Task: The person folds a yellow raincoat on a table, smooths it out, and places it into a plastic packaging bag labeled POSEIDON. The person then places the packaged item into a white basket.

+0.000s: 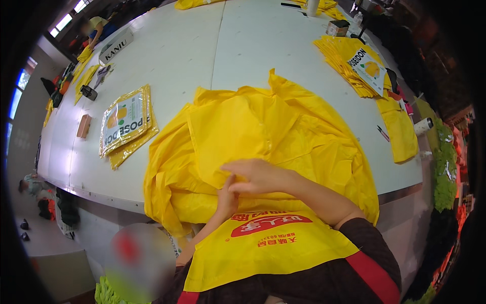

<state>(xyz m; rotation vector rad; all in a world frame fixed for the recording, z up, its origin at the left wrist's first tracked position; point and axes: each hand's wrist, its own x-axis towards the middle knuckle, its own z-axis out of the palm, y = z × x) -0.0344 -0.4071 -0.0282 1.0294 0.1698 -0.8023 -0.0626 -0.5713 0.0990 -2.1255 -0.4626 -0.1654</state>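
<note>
A thin yellow raincoat (228, 121) lies spread and rumpled on the white table in front of me, its near part hanging over the edge. A line of small snaps runs down its middle. My right hand (258, 175) reaches in over its lower part, fingers stretched to the left with the thumb apart from them. Close beneath it, my left hand (229, 198) points upward at the cloth, its fingertips meeting the right hand. The left fingers are partly hidden, so their grip on the cloth is unclear.
Bagged yellow garments (124, 121) lie to the left beside a small brown block (84, 126) and a black object (88, 92). At right are a fanned stack of yellow packets (349, 66), folded yellow cloth (397, 129), pens (383, 133) and a white roll (423, 126). A person (98, 30) works far left.
</note>
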